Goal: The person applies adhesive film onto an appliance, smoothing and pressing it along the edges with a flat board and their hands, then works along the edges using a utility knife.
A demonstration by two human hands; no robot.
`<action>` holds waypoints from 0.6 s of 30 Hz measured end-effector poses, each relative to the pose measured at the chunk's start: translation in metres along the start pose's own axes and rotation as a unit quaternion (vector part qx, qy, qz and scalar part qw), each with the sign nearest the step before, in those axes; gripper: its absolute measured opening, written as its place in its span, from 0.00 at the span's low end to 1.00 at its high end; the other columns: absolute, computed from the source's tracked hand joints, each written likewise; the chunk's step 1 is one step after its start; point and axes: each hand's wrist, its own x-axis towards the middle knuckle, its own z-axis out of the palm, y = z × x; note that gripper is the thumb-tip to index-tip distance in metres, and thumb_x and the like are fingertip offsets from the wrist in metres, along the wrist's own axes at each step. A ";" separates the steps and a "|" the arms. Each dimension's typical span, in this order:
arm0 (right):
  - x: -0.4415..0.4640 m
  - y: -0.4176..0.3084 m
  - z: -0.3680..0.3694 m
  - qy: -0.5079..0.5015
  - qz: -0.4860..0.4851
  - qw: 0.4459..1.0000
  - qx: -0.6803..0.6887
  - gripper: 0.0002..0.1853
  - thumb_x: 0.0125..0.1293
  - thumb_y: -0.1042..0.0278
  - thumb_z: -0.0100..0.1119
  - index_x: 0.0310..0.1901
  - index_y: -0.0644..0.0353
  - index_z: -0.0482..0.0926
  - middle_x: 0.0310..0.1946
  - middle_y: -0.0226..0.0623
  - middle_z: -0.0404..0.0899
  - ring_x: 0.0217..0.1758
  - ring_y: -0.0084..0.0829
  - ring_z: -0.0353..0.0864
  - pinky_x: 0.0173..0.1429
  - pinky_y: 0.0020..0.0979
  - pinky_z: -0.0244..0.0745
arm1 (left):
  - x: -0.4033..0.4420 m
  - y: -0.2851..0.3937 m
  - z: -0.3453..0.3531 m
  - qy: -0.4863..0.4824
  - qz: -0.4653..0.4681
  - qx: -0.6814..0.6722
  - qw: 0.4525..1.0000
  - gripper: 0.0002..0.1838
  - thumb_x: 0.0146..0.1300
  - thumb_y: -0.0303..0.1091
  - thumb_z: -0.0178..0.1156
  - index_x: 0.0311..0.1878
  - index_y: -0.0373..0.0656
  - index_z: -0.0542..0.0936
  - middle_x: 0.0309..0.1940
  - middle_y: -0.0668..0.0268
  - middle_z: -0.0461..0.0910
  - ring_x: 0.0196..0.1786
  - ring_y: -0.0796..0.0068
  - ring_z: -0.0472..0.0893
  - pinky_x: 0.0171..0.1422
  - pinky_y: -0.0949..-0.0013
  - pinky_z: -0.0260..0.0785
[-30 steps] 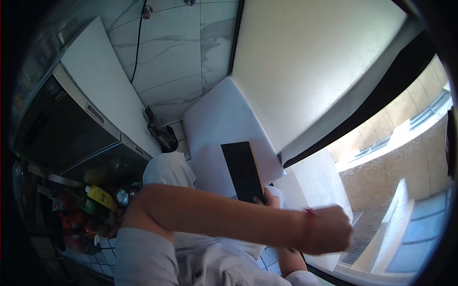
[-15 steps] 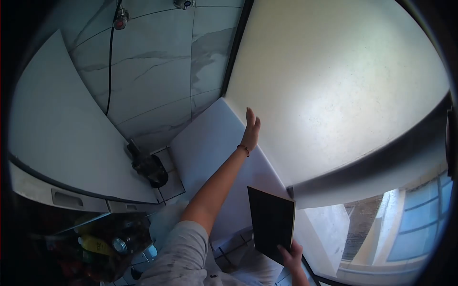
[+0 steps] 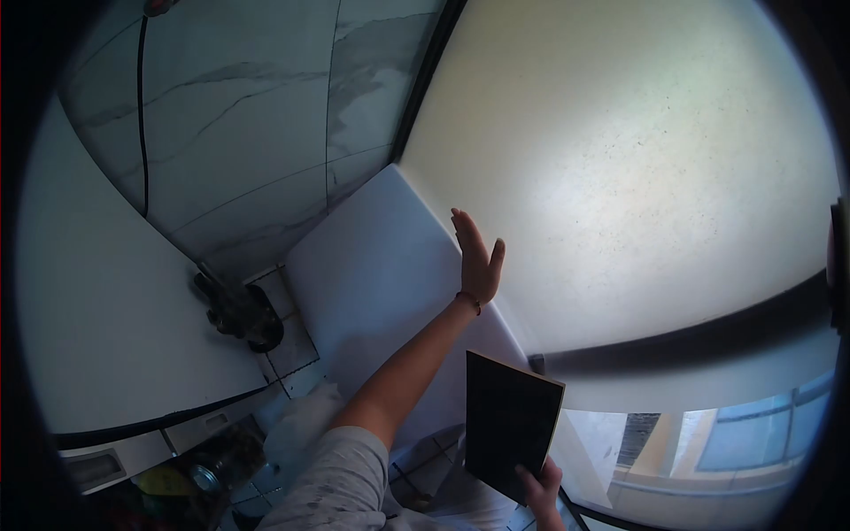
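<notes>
My left hand is raised with its fingers stretched and the thumb apart, holding nothing. It is in front of the edge where a smooth white box-like surface meets a large pale translucent panel; whether it touches either, I cannot tell. A bracelet circles that wrist. Lower right, my right hand grips the bottom right edge of a thin dark rectangular board with a pale rim. The thumb lies on its dark face, and the other fingers are mostly hidden behind it.
A large white appliance-like body fills the left side. Beside it on the tiled floor stands a black object. Marbled wall tiles rise behind, with a black hose. A whitish plastic bag and several containers lie lower left.
The view has shifted, and the surroundings on the left slide left in it. My left hand has turned, with its thumb now spread further from the fingers. My right hand still holds the board.
</notes>
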 end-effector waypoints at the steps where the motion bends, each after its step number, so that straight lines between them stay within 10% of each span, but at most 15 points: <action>1: 0.001 -0.001 -0.001 -0.004 0.002 1.000 0.002 0.15 0.63 0.82 0.66 0.52 0.69 0.82 0.41 0.31 0.86 0.45 0.19 0.80 0.53 0.26 0.75 | -0.007 0.002 0.002 -0.009 0.007 -0.001 1.000 0.52 0.78 0.64 0.40 0.81 0.37 0.26 0.83 0.47 0.19 0.85 0.46 0.22 0.86 0.45 0.20; 18: -0.024 -0.004 -0.001 0.011 -0.012 1.000 0.017 0.15 0.61 0.83 0.65 0.51 0.69 0.82 0.42 0.32 0.86 0.46 0.22 0.80 0.55 0.28 0.75 | -0.004 0.009 -0.001 -0.035 -0.033 -0.012 0.999 0.49 0.79 0.64 0.35 0.82 0.39 0.26 0.84 0.49 0.19 0.85 0.49 0.22 0.87 0.46 0.21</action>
